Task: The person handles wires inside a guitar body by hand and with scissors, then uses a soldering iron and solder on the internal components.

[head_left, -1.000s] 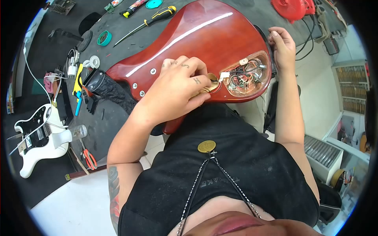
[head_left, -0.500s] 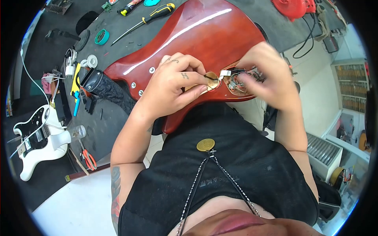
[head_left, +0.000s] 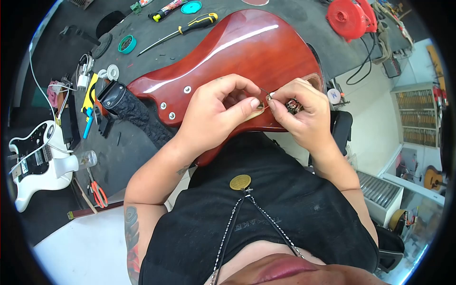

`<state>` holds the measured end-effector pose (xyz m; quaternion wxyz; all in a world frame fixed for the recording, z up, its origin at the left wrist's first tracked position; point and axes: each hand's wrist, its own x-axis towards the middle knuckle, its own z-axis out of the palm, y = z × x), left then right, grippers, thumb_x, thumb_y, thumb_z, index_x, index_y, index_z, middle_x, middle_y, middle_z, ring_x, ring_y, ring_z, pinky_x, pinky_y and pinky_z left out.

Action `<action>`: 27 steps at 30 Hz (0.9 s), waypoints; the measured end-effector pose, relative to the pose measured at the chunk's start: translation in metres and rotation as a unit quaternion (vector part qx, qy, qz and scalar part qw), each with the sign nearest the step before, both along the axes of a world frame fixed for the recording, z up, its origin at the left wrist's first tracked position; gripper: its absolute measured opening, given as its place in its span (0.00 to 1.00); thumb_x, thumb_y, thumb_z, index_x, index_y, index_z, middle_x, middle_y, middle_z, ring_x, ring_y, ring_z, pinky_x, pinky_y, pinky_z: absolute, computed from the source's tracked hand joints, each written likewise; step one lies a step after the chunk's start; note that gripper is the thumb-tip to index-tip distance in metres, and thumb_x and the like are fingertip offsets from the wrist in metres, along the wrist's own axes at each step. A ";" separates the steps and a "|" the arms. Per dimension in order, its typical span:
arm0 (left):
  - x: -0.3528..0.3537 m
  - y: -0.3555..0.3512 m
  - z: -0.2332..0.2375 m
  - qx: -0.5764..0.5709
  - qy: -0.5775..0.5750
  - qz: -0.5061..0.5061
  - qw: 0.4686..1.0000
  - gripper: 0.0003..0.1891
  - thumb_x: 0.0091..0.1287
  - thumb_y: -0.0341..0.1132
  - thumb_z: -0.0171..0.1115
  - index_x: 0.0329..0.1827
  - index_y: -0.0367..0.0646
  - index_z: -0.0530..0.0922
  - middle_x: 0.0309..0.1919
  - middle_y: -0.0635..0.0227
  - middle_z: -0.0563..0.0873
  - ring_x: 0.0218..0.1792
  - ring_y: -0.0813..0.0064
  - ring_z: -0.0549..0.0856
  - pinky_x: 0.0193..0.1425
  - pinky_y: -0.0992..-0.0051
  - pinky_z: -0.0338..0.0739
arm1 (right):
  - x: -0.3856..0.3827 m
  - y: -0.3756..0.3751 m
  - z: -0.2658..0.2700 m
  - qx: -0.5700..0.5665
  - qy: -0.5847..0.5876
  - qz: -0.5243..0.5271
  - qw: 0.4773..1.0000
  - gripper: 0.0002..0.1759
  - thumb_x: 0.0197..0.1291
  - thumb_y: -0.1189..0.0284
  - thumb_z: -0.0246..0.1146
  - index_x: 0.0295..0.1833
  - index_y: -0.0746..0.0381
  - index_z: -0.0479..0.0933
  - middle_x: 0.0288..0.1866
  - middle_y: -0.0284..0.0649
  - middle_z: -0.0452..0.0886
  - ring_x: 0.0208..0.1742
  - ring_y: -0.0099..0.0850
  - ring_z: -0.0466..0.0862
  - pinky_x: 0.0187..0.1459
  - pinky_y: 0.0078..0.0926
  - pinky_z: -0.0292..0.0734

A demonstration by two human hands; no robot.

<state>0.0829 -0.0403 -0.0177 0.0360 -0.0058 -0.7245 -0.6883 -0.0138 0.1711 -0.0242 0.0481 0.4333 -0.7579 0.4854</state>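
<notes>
A glossy red-brown electric guitar body (head_left: 237,52) lies back side up on the bench, its near edge close to my torso. At the near right of the body is an open control cavity, where wiring and small electronic parts (head_left: 293,106) show beneath my right hand. My left hand (head_left: 213,107) is closed in a pinch over the cavity edge, with a thin wire at its fingertips. Facing it, my right hand (head_left: 304,107) pinches a wire with a small light-coloured end (head_left: 270,96). The fingertips are a short way apart and partly hide what they grip.
Beyond the body lies a yellow-black screwdriver (head_left: 180,32), near a teal round container (head_left: 127,44). A black padded neck support (head_left: 137,114) stands left. Further left are a white guitar (head_left: 45,166) and orange-handled pliers (head_left: 99,194). A red reel (head_left: 349,19) sits far right.
My right hand has moved left and down from above the cavity and closed near my left fingertips. The white connector seen between the hands earlier is now out of sight.
</notes>
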 end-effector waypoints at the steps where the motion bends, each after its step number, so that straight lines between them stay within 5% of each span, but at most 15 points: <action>1: -0.002 0.003 0.002 0.097 -0.050 -0.009 0.994 0.07 0.79 0.28 0.70 0.54 0.33 0.88 0.49 0.68 0.91 0.50 0.78 0.89 0.57 0.76 0.84 | 0.001 0.000 -0.001 -0.023 -0.002 -0.007 1.000 0.06 0.58 0.78 0.78 0.37 0.62 0.86 0.32 0.37 0.88 0.35 0.35 0.85 0.41 0.34 0.77; 11: -0.028 0.019 -0.003 0.117 -0.024 -0.078 0.990 0.06 0.83 0.28 0.65 0.55 0.35 0.84 0.48 0.71 0.89 0.49 0.82 0.87 0.56 0.78 0.84 | -0.001 0.009 -0.003 -0.045 -0.002 -0.003 0.999 0.08 0.55 0.80 0.78 0.36 0.62 0.84 0.31 0.37 0.87 0.35 0.35 0.85 0.42 0.34 0.77; 20: -0.034 0.025 0.014 -0.129 -0.004 -0.148 0.981 0.08 0.86 0.30 0.61 0.56 0.34 0.82 0.44 0.66 0.89 0.49 0.78 0.87 0.58 0.71 0.83 | -0.027 0.030 0.022 0.024 0.235 0.045 0.971 0.14 0.48 0.77 0.79 0.42 0.59 0.86 0.37 0.33 0.86 0.40 0.37 0.85 0.46 0.36 0.77; 27: -0.037 0.026 0.003 -0.251 0.095 -0.136 0.954 0.06 0.76 0.28 0.67 0.52 0.38 0.84 0.43 0.55 0.89 0.45 0.52 0.87 0.55 0.58 0.80 | -0.022 0.028 0.011 0.053 0.274 0.015 0.960 0.12 0.45 0.77 0.76 0.34 0.57 0.81 0.36 0.32 0.85 0.36 0.35 0.83 0.44 0.35 0.75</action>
